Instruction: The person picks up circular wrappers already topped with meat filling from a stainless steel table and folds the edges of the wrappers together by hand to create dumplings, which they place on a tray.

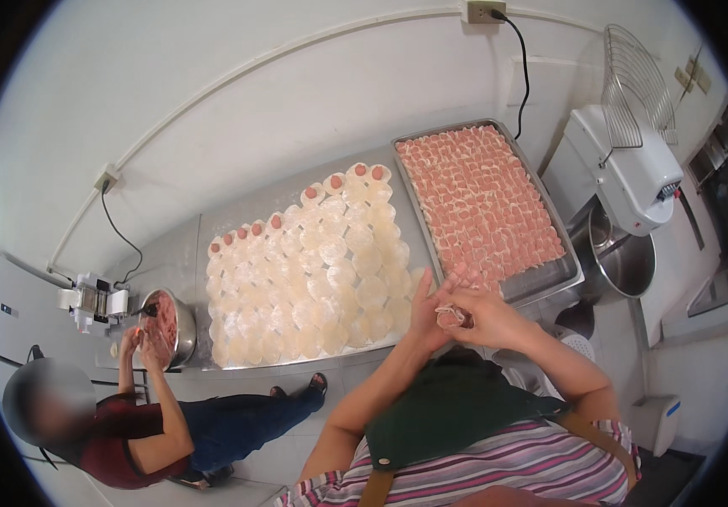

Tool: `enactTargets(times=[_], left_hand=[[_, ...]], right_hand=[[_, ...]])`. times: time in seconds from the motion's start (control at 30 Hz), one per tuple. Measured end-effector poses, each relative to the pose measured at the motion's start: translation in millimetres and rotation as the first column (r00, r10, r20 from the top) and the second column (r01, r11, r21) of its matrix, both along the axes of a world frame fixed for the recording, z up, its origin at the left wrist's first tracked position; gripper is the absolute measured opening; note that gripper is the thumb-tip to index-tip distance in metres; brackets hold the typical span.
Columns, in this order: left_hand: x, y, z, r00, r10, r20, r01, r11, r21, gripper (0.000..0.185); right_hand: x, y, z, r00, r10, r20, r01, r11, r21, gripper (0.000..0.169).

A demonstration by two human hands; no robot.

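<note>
My right hand [487,317] curls around an open-topped dumpling [448,319] with a pleated wrapper and pink filling. Against it rests my left hand [429,317], its fingers stretched out and spread; whether its palm also supports the dumpling is partly hidden. Just beyond both hands, a metal tray [532,291] holds tight rows of similar pink-filled dumplings [484,196]. To the left, floured round wrappers [313,272] overlap across the steel table [237,218]. Small lumps of pink filling [276,222] sit on several wrappers along the far edge.
A co-worker [142,431] stands at the left, both hands at a steel bowl [184,329] of pink minced filling. Behind the bowl is a small roller machine [93,301]. A dough mixer [624,171] with a steel bowl [617,260] stands right of the tray. A wall runs behind the table.
</note>
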State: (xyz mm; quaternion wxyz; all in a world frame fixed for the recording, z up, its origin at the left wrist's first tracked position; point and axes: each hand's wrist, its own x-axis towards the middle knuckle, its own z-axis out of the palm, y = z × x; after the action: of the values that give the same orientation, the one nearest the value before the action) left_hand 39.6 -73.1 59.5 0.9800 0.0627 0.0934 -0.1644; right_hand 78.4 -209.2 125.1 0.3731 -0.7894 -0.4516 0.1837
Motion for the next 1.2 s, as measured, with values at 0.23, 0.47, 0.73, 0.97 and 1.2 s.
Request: enactTargets(times=[0.23, 0.47, 0.73, 0.97, 1.2], left_hand=[[1, -1, -12, 0.996, -0.084, -0.019, 0.085, 0.993, 0.076, 0.07], [-29, 29, -82, 0.986, 0.119, -0.119, -0.06, 0.908, 0.415, 0.06], [-58, 82, -77, 0.909, 0.351, -0.227, -0.229, 0.873, 0.431, 0.049], [-54, 76, -76, 0.918, 0.332, -0.217, -0.231, 0.893, 0.386, 0.047], [-59, 68, -81, 0.89, 0.389, -0.237, -0.281, 0.878, 0.387, 0.045]], right_hand=[[-7, -7, -18, 0.999, 0.045, -0.027, -0.041, 0.993, 0.11, 0.043], [-10, -29, -88, 0.955, -0.175, -0.241, 0.209, 0.97, 0.122, 0.027], [84, -118, -180, 0.831, -0.522, 0.19, 0.552, 0.815, -0.173, 0.024], [81, -88, -203, 0.685, -0.712, 0.153, 0.728, 0.679, -0.095, 0.027], [76, -96, -202, 0.672, -0.739, 0.054, 0.738, 0.662, -0.129, 0.032]])
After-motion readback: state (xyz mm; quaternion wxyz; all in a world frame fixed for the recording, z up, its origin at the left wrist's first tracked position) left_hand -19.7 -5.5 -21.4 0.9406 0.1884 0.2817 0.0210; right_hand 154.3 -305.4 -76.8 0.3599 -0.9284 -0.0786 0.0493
